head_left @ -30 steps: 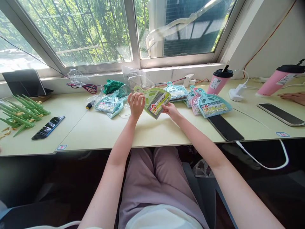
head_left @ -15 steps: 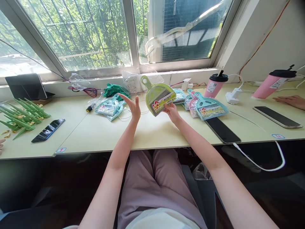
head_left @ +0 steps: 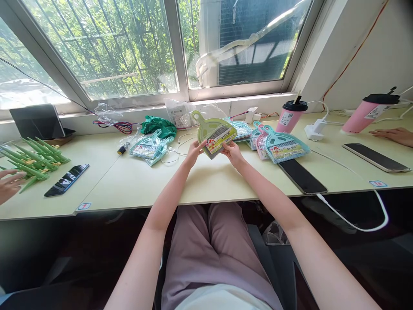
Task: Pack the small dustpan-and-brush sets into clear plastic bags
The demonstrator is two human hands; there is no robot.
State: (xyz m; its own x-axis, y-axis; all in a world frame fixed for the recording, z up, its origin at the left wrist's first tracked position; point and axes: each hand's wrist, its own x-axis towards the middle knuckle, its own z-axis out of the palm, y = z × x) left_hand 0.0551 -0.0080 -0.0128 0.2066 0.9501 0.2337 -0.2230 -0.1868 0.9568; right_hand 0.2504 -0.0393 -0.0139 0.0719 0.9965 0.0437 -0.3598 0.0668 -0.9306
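Both my hands hold a small yellow-green dustpan with a printed label and a round handle loop pointing up and left. My left hand is closed on its lower left edge. On its lower right edge my right hand is closed, thumb at the front. The dustpan is held up above the table, tilted. To the right lies a pile of similar packed dustpans, a teal one on top and a pink one beside it. More teal dustpans lie to the left.
A phone lies partly under the right pile, its white cable hanging over the table edge. Pink cups stand at right. At left are a phone, green spiky pieces and another person's hand. Another hand rests far right.
My left hand, open and beside the dustpan before, has moved right and taken hold of its left edge. The dustpan has dropped slightly. Another person's hand has come further in at left.
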